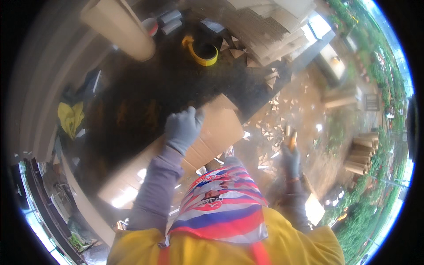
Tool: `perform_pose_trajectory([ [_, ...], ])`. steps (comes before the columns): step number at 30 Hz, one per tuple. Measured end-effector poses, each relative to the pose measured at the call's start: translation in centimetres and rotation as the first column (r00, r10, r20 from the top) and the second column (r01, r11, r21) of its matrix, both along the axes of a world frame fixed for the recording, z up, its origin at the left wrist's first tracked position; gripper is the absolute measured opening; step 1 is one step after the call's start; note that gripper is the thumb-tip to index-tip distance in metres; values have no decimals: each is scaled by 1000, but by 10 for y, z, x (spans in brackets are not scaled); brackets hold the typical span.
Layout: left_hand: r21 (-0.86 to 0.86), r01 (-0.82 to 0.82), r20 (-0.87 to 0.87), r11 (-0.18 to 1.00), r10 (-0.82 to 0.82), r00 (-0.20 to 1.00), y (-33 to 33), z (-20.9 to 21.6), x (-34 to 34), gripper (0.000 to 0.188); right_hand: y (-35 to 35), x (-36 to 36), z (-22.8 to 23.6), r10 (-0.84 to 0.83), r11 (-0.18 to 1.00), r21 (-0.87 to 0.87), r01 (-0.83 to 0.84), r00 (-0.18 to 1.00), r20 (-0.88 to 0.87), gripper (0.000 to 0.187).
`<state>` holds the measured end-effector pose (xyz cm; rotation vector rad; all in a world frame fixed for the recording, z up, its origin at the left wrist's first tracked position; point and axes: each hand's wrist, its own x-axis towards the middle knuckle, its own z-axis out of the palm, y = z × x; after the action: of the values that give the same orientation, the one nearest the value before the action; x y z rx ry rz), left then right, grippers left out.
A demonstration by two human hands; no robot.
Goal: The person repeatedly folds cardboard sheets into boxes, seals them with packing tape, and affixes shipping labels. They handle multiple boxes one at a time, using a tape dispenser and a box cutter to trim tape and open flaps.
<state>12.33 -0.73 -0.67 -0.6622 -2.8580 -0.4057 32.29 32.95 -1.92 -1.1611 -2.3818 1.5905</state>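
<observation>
Our left hand point(183, 128) curled knuckles-up over the cardboard point(221, 126) (whether it gripped, we couldn't tell); our right hand point(291, 162), lower and out sideways, closed around an orange handle point(292, 140). The cardboard slanted along the dark table's point(145, 84) near edge, tabletop stretching beyond. Our striped apron point(216, 216) bore lettering.

Brown bare ground point(309, 137) spread at three o'clock, greenery point(388, 73) curved along the rim from two to four, a dark flat surface point(128, 88) stretched out at ten, and pale daylight point(33, 218) glared beyond dark rails point(44, 212) at eight and past the greenery at three.
</observation>
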Motion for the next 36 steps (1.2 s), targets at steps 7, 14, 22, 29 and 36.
perform_pose_trajectory([
  [7, -80, 33, 402, 996, 2, 916, -64, 33, -135, 62, -115, -127, 4, 372, 928, 174, -329, 822, -431, 42],
  [14, -217, -67, 282, 974, 128, 951, -157, 27, -50, 56, -112, -126, -30, 334, 942, 153, -298, 875, -350, 21],
  [22, -74, 47, -201, 996, -61, 978, -81, -4, 57, 56, -113, -47, 25, 511, 827, 306, -472, 858, -59, 31],
  [29, -132, 145, -148, 981, -164, 975, -12, 6, 79, 59, -118, -24, 53, 376, 870, 320, -375, 925, 62, 50],
  [36, -168, 281, -60, 945, -294, 954, 77, -16, 70, 52, -125, -29, 19, 297, 874, 348, -340, 939, 170, 39],
])
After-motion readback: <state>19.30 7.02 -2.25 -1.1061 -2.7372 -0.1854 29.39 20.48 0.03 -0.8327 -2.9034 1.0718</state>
